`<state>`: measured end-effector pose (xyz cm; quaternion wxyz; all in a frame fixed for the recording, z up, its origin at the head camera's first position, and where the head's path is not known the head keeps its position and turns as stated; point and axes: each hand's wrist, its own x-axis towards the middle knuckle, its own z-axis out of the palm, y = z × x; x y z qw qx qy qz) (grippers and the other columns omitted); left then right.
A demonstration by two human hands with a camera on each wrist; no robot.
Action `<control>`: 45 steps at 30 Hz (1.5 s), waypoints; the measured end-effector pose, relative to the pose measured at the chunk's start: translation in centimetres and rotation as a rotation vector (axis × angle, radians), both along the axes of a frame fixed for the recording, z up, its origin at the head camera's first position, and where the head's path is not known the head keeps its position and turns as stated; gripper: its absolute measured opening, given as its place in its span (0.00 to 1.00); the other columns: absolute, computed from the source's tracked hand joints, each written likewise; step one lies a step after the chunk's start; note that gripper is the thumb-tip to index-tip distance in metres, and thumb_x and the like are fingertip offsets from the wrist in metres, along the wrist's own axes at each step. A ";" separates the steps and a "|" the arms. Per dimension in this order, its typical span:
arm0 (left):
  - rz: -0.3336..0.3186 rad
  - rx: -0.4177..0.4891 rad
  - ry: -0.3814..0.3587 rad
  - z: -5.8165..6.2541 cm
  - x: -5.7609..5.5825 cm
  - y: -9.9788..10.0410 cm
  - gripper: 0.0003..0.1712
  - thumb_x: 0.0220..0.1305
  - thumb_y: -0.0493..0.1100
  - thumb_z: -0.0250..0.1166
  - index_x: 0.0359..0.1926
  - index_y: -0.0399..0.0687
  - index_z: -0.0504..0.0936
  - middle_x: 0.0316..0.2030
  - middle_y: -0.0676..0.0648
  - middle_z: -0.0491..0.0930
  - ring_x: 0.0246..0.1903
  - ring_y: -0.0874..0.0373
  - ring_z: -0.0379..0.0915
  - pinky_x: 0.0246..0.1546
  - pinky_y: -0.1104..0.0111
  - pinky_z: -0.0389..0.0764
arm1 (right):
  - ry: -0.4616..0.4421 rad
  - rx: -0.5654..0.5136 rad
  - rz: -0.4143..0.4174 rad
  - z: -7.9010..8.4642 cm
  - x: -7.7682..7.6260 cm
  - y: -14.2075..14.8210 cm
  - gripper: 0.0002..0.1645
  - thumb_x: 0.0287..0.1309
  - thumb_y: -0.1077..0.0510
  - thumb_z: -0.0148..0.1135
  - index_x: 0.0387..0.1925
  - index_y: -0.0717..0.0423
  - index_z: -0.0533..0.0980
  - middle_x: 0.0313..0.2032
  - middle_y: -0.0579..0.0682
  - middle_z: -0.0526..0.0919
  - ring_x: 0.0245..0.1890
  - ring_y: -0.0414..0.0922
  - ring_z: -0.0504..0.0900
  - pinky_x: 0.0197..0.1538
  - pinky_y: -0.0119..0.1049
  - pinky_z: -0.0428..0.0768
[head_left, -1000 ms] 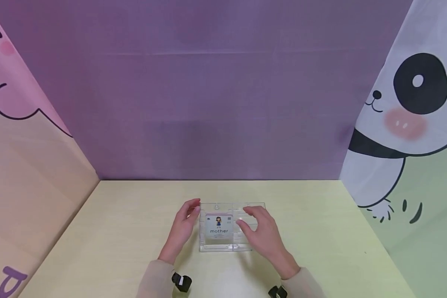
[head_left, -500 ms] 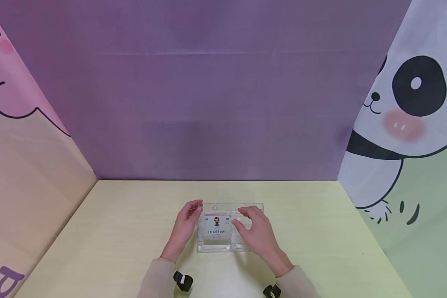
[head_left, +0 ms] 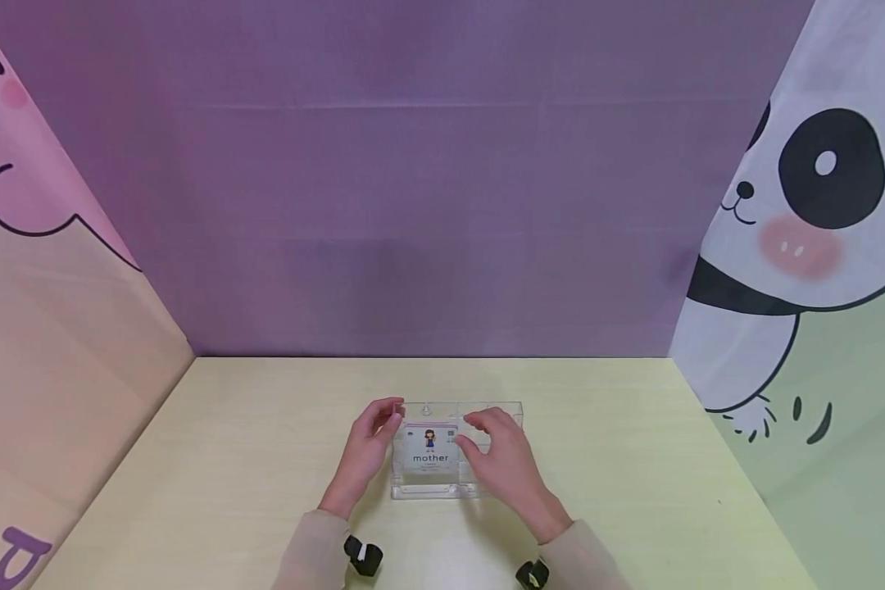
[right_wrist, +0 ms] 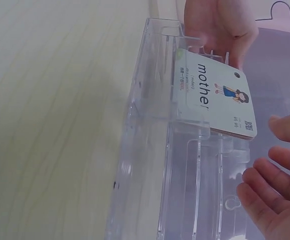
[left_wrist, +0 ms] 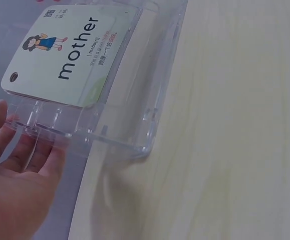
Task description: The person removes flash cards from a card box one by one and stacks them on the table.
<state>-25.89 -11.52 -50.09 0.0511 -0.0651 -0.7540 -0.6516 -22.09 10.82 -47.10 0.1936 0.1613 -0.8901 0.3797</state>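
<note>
A clear plastic organizer box (head_left: 424, 492) with compartments stands on the table in front of me. In its left compartment sits a stack of flashcards (head_left: 429, 459); the top one shows a cartoon figure and the word "mother". My left hand (head_left: 365, 449) holds the box at its left end, fingers behind the clear wall and thumb near the rim in the left wrist view. Over the right compartment is my right hand (head_left: 510, 465), thumb and fingers spread apart with nothing between them. Its thumb lies close to the right edge of the cards (right_wrist: 215, 95) in the right wrist view.
The pale wooden table (head_left: 671, 475) extends on both sides of the box. A purple cloth wall (head_left: 428, 205) rises behind it. Side panels carry a panda print (head_left: 804, 246) on the right and a pink cartoon print (head_left: 37, 164) on the left.
My right hand has moved slightly left toward the flashcards, its thumb now at their right edge. The left hand stays at the left end of the box.
</note>
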 end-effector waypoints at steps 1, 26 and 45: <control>-0.003 -0.002 0.004 0.0 0.0 0.0 0.18 0.76 0.37 0.57 0.63 0.38 0.75 0.57 0.36 0.79 0.62 0.41 0.72 0.69 0.47 0.67 | 0.002 -0.002 0.000 0.0 0.0 -0.1 0.16 0.59 0.59 0.73 0.48 0.61 0.82 0.43 0.54 0.84 0.45 0.50 0.82 0.49 0.49 0.82; -0.027 -0.116 0.001 0.0 -0.2 -0.5 0.19 0.76 0.37 0.58 0.64 0.40 0.75 0.59 0.36 0.79 0.62 0.42 0.72 0.70 0.45 0.65 | 0.088 0.124 0.006 0.5 -0.6 -1.5 0.13 0.58 0.60 0.74 0.44 0.59 0.84 0.43 0.49 0.82 0.47 0.48 0.79 0.52 0.44 0.82; -0.036 -0.120 0.040 0.1 -0.5 -0.7 0.19 0.74 0.34 0.59 0.63 0.37 0.76 0.57 0.35 0.80 0.60 0.42 0.74 0.69 0.46 0.67 | 0.083 0.242 0.059 0.6 -1.0 -1.8 0.11 0.59 0.61 0.73 0.43 0.60 0.83 0.41 0.48 0.78 0.43 0.46 0.75 0.45 0.38 0.82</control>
